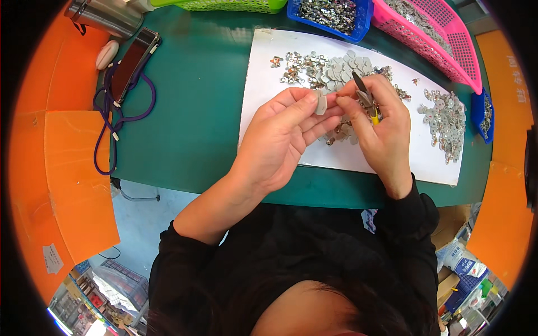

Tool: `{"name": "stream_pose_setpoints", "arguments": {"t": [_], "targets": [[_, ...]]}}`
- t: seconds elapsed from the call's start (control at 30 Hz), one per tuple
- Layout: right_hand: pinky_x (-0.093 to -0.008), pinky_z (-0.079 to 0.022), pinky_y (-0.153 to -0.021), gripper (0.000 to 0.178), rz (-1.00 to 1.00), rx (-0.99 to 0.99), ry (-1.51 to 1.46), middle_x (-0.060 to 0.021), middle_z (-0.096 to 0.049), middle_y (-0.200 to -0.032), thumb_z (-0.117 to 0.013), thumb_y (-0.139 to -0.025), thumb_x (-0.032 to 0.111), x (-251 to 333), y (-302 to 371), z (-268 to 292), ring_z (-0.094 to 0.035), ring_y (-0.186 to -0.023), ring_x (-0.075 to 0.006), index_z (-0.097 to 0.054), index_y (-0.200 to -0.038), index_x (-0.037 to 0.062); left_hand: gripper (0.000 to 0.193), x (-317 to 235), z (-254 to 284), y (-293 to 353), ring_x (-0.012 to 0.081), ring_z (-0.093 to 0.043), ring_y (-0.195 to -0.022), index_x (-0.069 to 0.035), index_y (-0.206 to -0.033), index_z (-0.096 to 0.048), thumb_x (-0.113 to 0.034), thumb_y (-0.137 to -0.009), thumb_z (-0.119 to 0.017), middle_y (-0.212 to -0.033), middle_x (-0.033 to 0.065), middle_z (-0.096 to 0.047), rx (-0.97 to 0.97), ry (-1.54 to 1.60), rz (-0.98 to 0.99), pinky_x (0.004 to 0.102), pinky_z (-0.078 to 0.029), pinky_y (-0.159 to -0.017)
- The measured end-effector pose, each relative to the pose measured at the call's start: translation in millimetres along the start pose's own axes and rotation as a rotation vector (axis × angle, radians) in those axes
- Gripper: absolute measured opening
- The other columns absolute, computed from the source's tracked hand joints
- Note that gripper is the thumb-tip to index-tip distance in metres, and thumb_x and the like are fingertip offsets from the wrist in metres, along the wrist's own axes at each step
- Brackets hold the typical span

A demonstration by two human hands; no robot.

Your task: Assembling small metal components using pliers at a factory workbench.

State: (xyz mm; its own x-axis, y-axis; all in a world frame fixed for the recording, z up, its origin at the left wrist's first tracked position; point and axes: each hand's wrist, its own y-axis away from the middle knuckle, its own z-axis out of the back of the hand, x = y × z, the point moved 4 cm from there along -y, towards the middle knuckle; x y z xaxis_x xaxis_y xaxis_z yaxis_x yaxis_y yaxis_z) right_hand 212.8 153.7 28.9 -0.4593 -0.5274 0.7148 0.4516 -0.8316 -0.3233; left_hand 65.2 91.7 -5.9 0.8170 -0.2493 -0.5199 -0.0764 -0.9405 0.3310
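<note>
My left hand (280, 126), palm up, pinches a small light grey flat piece (321, 103) between thumb and forefinger. Close by on the right, my right hand (381, 120) is closed around a slim tool (363, 92) with a dark pointed end and a yellow part. Its thumb and forefinger meet near the grey piece; whether they pinch something tiny I cannot make out. Both hands hover over a white board (263, 73). Behind them lie a heap of similar grey pieces (339, 70) and a cluster of small metal parts (302, 64).
Another pile of small shiny parts (445, 120) lies at the board's right. Along the back stand a green basket (235, 5), a blue tray (358, 35) and a pink basket (457, 73). A phone (131, 70) with a purple cord (147, 103) and a metal cup (112, 17) are at left.
</note>
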Motion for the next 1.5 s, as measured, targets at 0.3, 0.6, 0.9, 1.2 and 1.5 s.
{"name": "stream_pose_setpoints", "arguments": {"t": [0.3, 0.6, 0.9, 1.2, 1.5], "targets": [[-0.0298, -0.047, -0.075, 0.012, 0.102, -0.069, 0.091, -0.0097, -0.064, -0.088, -0.072, -0.081, 0.0, -1.8, 0.7, 2.3, -0.061, -0.083, -0.0228, -0.064, -0.09, -0.0008, 0.022, 1.8, 3.5, 0.8, 0.0277, -0.063, -0.117, 0.001, -0.113, -0.058, -0.018, -0.105, -0.049, -0.119, 0.0181, -0.065, -0.009, -0.005, 0.075, 0.0402, -0.05, -0.105], [-0.0282, -0.046, -0.074, 0.01, 0.127, -0.09, 0.042, -0.0079, -0.064, -0.087, -0.07, -0.085, -0.001, 8.0, 4.2, 7.1, -0.059, -0.082, -0.0193, -0.064, -0.092, -0.0003, 0.015, 4.5, 3.0, 3.2, 0.0226, -0.066, -0.108, -0.005, -0.112, -0.059, -0.016, -0.103, -0.055, -0.112, 0.0142, -0.069, 0.02, -0.077, 0.011, 0.0379, -0.052, -0.1], [-0.0247, -0.044, -0.073, 0.014, -0.505, 0.083, -0.809, -0.0005, -0.063, -0.085, -0.068, -0.095, 0.016, 22.4, 25.4, 3.6, -0.054, -0.078, -0.007, -0.065, -0.097, 0.0016, 0.015, -2.6, -6.9, 12.3, 0.0182, -0.071, -0.084, 0.0, -0.108, -0.059, -0.001, -0.094, -0.065, -0.096, 0.0091, -0.07, -0.001, -0.197, -0.307, 0.0299, -0.059, -0.078], [-0.0313, -0.047, -0.08, 0.024, -0.753, 0.319, -1.192, -0.0038, -0.062, -0.092, -0.064, -0.098, 0.027, 28.9, 37.0, -6.2, -0.06, -0.085, -0.014, -0.06, -0.102, 0.0039, 0.033, -22.9, -21.8, 48.5, 0.0346, -0.072, -0.093, 0.004, -0.106, -0.059, 0.017, -0.077, -0.069, -0.108, 0.026, -0.068, 0.337, -1.314, -1.301, 0.0374, -0.06, -0.08], [-0.0323, -0.049, -0.079, 0.028, -0.823, 0.558, -1.321, -0.0056, -0.063, -0.093, -0.063, -0.098, 0.03, 23.8, 44.1, -8.7, -0.062, -0.085, -0.0168, -0.06, -0.106, 0.003, 0.024, -29.3, -22.4, 64.4, 0.0345, -0.072, -0.088, 0.005, -0.091, -0.06, 0.015, -0.071, -0.07, -0.107, 0.0223, -0.069, 0.49, -1.459, -1.408, 0.0372, -0.061, -0.067]]}}
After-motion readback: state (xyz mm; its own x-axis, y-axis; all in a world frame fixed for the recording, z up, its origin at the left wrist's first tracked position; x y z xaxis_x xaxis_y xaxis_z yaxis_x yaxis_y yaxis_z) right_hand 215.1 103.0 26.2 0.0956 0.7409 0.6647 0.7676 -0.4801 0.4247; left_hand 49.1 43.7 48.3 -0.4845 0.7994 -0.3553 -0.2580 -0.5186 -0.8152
